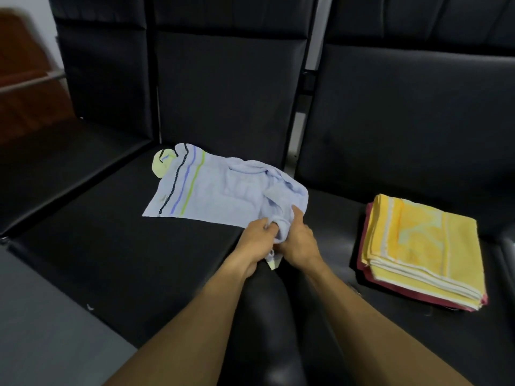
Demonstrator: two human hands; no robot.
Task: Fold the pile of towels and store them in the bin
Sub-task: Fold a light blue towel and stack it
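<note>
No bin is showing anywhere in the head view. Fingertips of both hands are sinking into bunched cloth, so the exact finger placement is hard to make out. A pale yellow towel (162, 165) is peeking out from under the far left corner of the light blue towel (211, 190); most of it is hidden, and a scrap of similar yellow is showing below the wrists. A small tag near the blue towel's left edge is too blurred to read; no legible writing anywhere.

The light blue towel is lying on the black seat (117, 246) at centre, mostly spread flat, with black, blue and green stripes running across its left end and its right end rumpled. The left hand (257, 238) and right hand (299, 240) are sitting close together, both gripping the towel's bunched near right corner with curled fingers.

On the adjacent seat to the right, a folded yellow towel (420, 246) with white bands is lying on top of a folded dark red towel (362, 270), of which only the edges are showing.
</note>
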